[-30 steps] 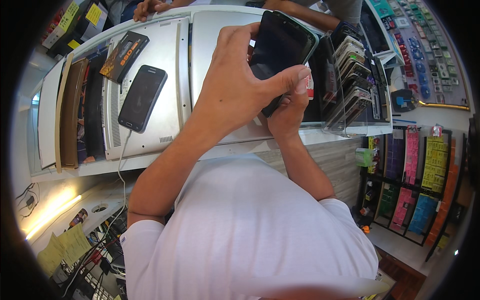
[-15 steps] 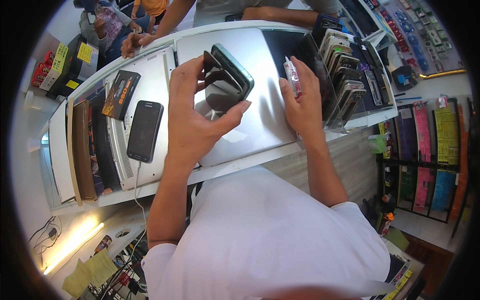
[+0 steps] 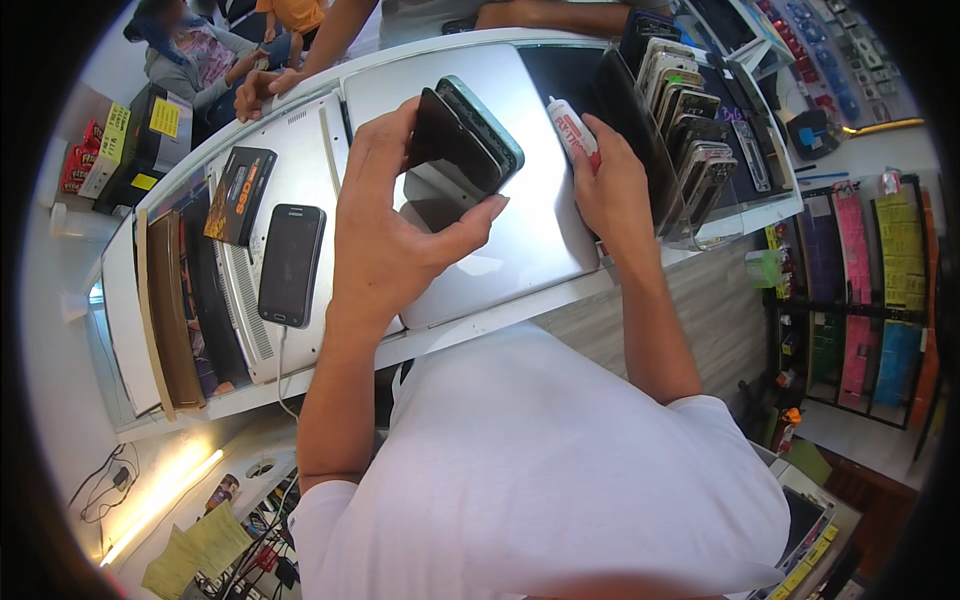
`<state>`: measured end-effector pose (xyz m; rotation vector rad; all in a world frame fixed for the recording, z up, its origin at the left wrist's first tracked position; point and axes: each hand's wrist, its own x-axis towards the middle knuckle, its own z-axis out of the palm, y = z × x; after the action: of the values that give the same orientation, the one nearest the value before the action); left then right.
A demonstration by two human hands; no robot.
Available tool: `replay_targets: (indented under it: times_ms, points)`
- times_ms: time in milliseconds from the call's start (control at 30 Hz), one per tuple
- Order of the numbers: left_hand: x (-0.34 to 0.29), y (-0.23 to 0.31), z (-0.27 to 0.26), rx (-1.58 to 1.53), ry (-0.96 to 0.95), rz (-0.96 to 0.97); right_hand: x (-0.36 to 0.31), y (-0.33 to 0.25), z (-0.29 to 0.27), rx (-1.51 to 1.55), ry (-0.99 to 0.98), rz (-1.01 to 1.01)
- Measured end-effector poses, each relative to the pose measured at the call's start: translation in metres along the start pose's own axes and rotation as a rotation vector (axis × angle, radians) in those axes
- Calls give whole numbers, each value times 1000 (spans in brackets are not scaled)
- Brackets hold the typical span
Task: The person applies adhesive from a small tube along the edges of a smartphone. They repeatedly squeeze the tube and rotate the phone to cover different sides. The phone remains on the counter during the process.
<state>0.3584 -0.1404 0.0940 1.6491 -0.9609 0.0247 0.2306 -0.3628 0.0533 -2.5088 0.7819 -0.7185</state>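
Note:
My left hand (image 3: 385, 225) grips a phone (image 3: 506, 140) with a teal frame between thumb and fingers, tilted above a closed silver laptop. Its dark glossy screen panel (image 3: 440, 135) stands slightly apart from the frame along the upper edge. In my right hand (image 3: 615, 190) is a white and red glue tube (image 3: 568, 128), its narrow tip pointing up and away from me. The tube is held just right of the phone, not touching it. My palm and fingers hide the phone's lower left side.
The silver laptop (image 3: 545, 225) lies on the white-edged counter. To the left are a black phone (image 3: 291, 265) on a white cable and a small black box (image 3: 240, 195). Several phone parts stand in a rack (image 3: 690, 110) at right. Another person's hand (image 3: 262, 92) rests at the far edge.
The glue tube has turned in my right hand and moved up and left, showing more of its side. The phone has tilted and shifted slightly right, its screen panel facing me more.

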Motion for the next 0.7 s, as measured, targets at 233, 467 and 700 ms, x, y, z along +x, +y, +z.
replay_targets:
  times_ms: [233, 467, 700]
  points:
    - [-3, 1, -17, 68, -83, -5, 5, -17, -23, 675, 116, 226]
    - [-19, -14, -9, -104, -28, -47, 27, -22, -37, 1583, 32, 222]
    - [-12, -13, -6, -33, -23, 47, 40, -38, -46, 1641, -350, -57]
